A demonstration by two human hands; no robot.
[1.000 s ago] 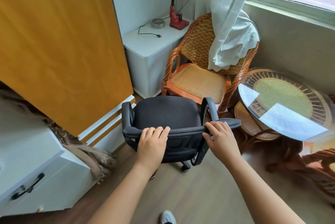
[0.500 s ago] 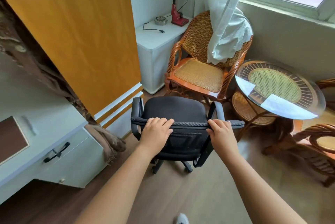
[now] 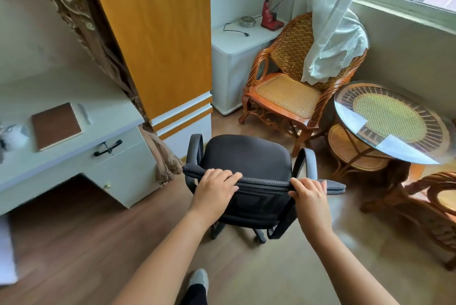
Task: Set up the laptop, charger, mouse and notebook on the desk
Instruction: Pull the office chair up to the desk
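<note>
A black office chair (image 3: 246, 159) on castors stands on the wooden floor in front of me. My left hand (image 3: 216, 185) grips the top edge of its backrest on the left. My right hand (image 3: 308, 192) grips the same edge further right. A pale desk (image 3: 108, 117) with a drawer handle stands to the left. On it lies a brown notebook (image 3: 56, 126) with a white pen-like object (image 3: 85, 113) beside it. At the desk's left edge is a blurred grey object (image 3: 12, 135). No laptop is in view.
An orange wardrobe door (image 3: 158, 33) and a brown patterned curtain (image 3: 103, 53) stand behind the desk. A rattan chair (image 3: 291, 87) draped with white curtain, a glass-topped round table (image 3: 394, 122) and another rattan chair (image 3: 439, 201) crowd the right. A white cabinet (image 3: 237, 58) holds a red lamp.
The chair has rolled back from the wardrobe toward me with both hands still on its backrest. My view has swung left, bringing the desk and notebook into sight.
</note>
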